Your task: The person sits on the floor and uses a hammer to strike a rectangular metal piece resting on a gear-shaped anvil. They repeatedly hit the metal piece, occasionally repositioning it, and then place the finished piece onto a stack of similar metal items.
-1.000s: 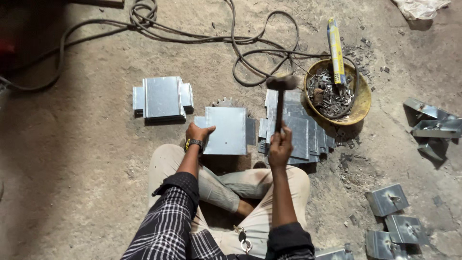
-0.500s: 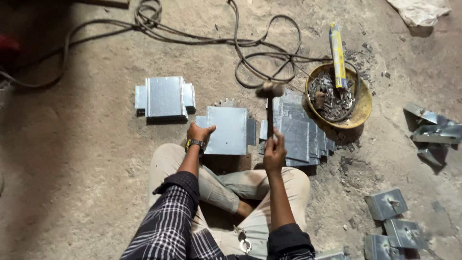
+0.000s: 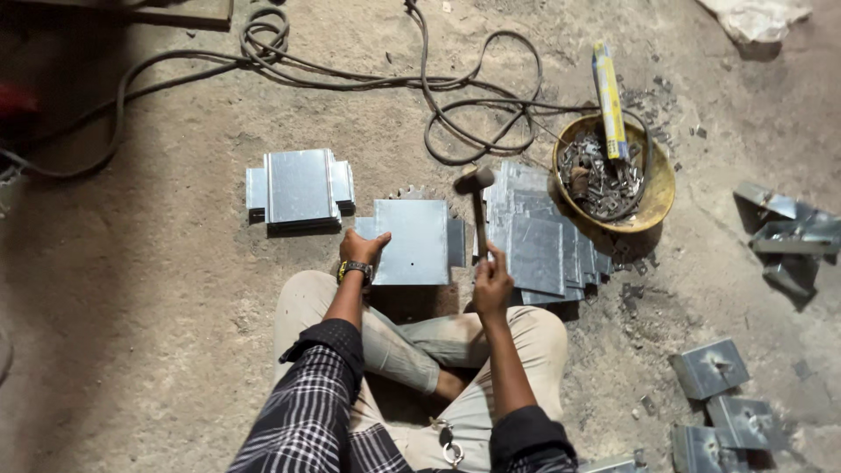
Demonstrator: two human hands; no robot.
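From the head view we look down on a person seated cross-legged on the dusty floor [image 3: 131,333]. Our left hand [image 3: 361,250] presses on the near-left corner of a flat metal plate [image 3: 413,241] lying on the floor just ahead of the knees, fingers curled over its edge. Our right hand [image 3: 492,282] is wrapped tight round the handle of a hammer [image 3: 478,215], whose head is raised above the plate's right side.

To strike well, we judge the plate should stay pinned flat under the left hand, those fingers kept well away from the struck edge, and the hammer brought down square rather than glancing.

Counting: one hammer; one plate under hand; one small stack of folded plates [image 3: 300,187] to the far left; one fanned pile of sheets [image 3: 543,250] to the right, too overlapped to count; one yellow bowl [image 3: 655,188] holding small metal bits, with a yellow-and-blue tube [image 3: 610,98] leaning in it. Bent brackets [image 3: 784,232] lie at the right edge, perhaps three, and three more pieces [image 3: 711,368] near the lower right. A dark cable [image 3: 473,88] loops across the far floor.
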